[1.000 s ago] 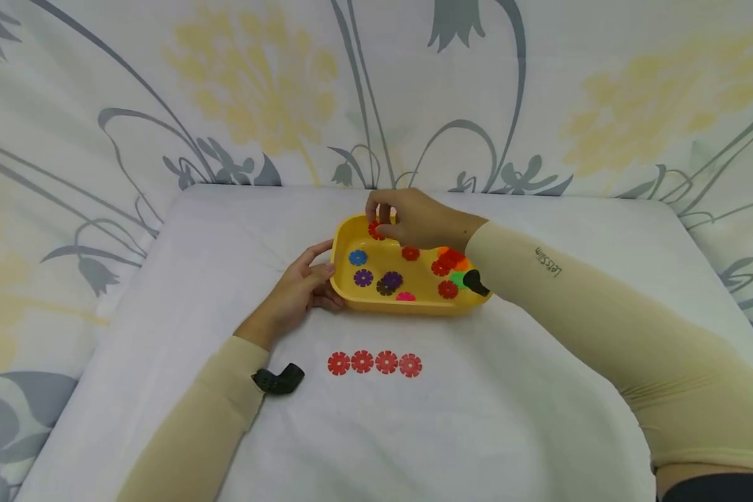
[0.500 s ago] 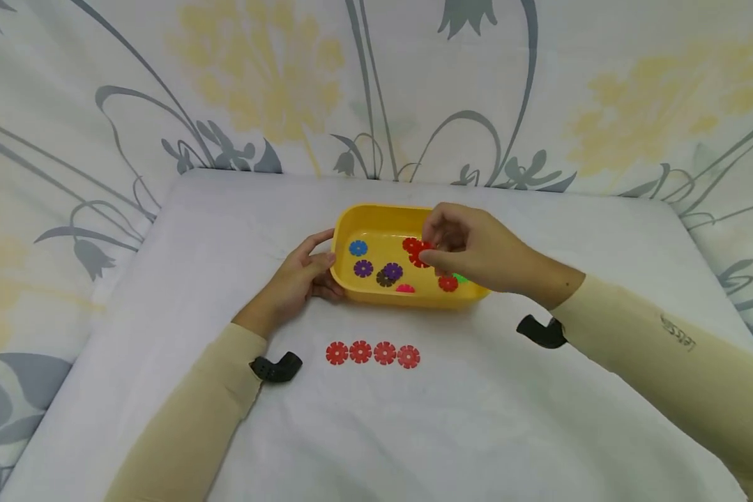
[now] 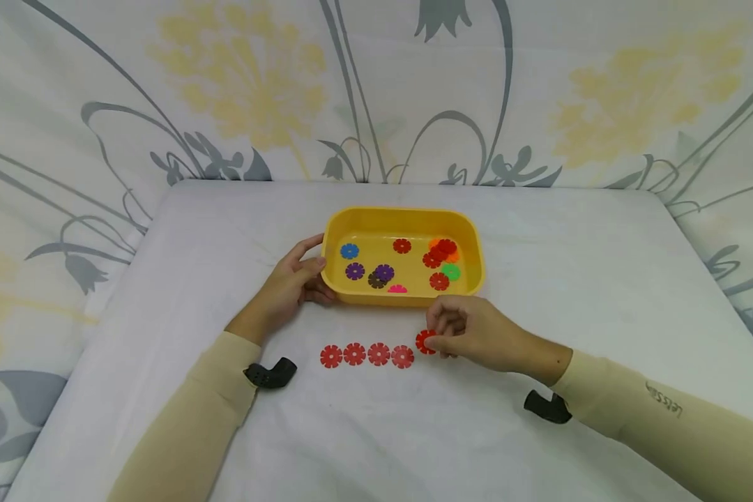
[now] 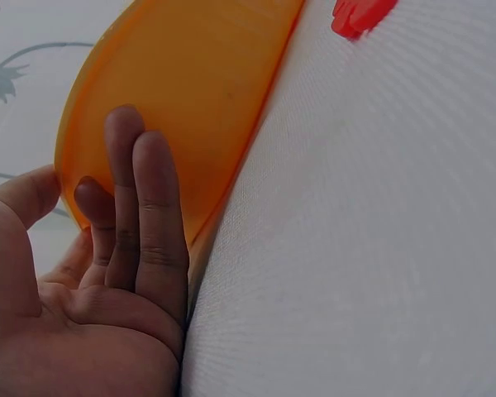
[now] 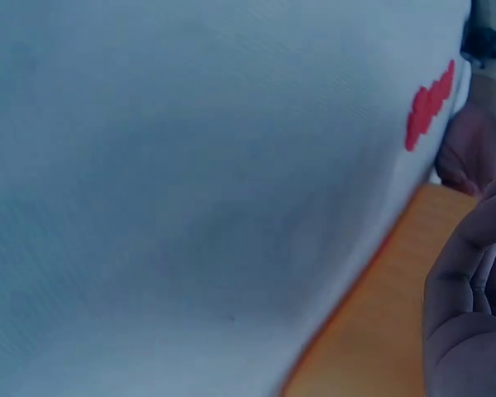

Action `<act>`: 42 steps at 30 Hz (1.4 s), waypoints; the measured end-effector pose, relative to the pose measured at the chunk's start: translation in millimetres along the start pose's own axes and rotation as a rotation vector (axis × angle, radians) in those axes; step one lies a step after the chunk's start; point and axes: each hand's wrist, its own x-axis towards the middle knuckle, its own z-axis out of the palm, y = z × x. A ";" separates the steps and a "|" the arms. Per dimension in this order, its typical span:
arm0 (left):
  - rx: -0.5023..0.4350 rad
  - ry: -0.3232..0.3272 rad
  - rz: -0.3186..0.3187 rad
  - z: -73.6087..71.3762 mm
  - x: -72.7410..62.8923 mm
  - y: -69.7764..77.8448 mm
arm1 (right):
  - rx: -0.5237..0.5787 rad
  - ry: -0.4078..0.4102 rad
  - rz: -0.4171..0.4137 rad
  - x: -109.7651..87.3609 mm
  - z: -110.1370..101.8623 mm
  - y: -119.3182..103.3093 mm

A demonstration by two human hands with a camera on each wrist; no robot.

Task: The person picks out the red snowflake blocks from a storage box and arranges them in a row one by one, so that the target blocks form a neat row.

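Observation:
A yellow tray (image 3: 401, 300) holds several notched plastic discs. My left hand (image 3: 285, 289) holds its left end, thumb at the rim and fingers against the outer wall; in the left wrist view those fingers (image 4: 155, 198) look nearly straight. Between thumb and fingertips my right hand (image 3: 480, 335) pinches a red notched disc (image 3: 424, 341), partly covered by the thumb. That disc is just right of a row of red discs (image 3: 378, 354) in front of the tray. In the right wrist view, the right hand (image 5: 471, 306) is cut off at the frame edge.
Inside the tray are a blue disc (image 3: 349, 251), purple discs (image 3: 354, 271), a green disc (image 3: 451, 272) and a cluster of red and orange discs (image 3: 439, 252). White cloth (image 3: 376, 439) covers the surface. A patterned fabric backdrop (image 3: 376, 90) rises behind.
My right hand has moved from over the tray toward me, carrying a red disc to the right end of the row. The left hand stays at the tray.

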 end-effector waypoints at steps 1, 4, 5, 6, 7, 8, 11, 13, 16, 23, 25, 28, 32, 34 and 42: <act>-0.008 0.001 -0.002 -0.3 -0.6 -1.2 | -0.009 -0.010 -0.003 0.7 3.3 5.9; -0.021 -0.003 -0.011 -0.9 -2.5 -4.3 | -0.036 -0.039 0.012 3.0 12.1 19.1; -0.024 -0.003 -0.013 -1.0 -2.8 -5.1 | -0.047 -0.048 0.017 3.8 14.0 22.1; -0.029 -0.001 -0.012 -1.1 -2.9 -5.6 | -0.053 -0.054 0.027 4.7 15.6 24.1; -0.029 0.000 -0.006 -1.3 -2.7 -6.0 | -0.056 -0.057 0.036 5.6 16.5 25.2; -0.029 -0.002 0.000 -1.6 -2.5 -6.1 | -0.060 -0.059 0.042 6.5 17.0 25.8; -0.027 -0.003 0.004 -2.8 -1.7 -5.9 | -0.070 -0.070 0.066 9.4 17.3 25.7; -0.022 -0.001 0.002 -3.1 -1.5 -4.8 | -0.082 -0.078 0.073 11.2 17.0 24.8; -0.012 -0.007 0.006 -3.1 -1.0 -2.7 | -0.123 -0.081 0.070 13.4 16.5 23.8; -0.001 -0.005 0.004 -2.9 0.0 1.2 | -0.175 -0.078 0.042 17.3 16.6 21.9; 0.002 -0.009 0.004 -3.0 0.1 2.0 | -0.185 -0.081 0.032 18.0 16.5 21.2; -0.001 -0.011 0.018 -3.0 0.7 2.7 | -0.209 -0.071 0.012 18.6 15.7 20.4; -0.011 -0.012 0.016 -3.2 1.3 1.3 | -0.243 -0.062 -0.016 18.7 16.3 21.1; -0.014 -0.017 0.008 -3.4 1.4 -0.2 | -0.262 -0.066 -0.023 18.4 16.9 21.6; -0.006 -0.017 0.018 -1.6 1.7 -1.5 | -0.327 -0.099 -0.026 13.9 12.1 8.5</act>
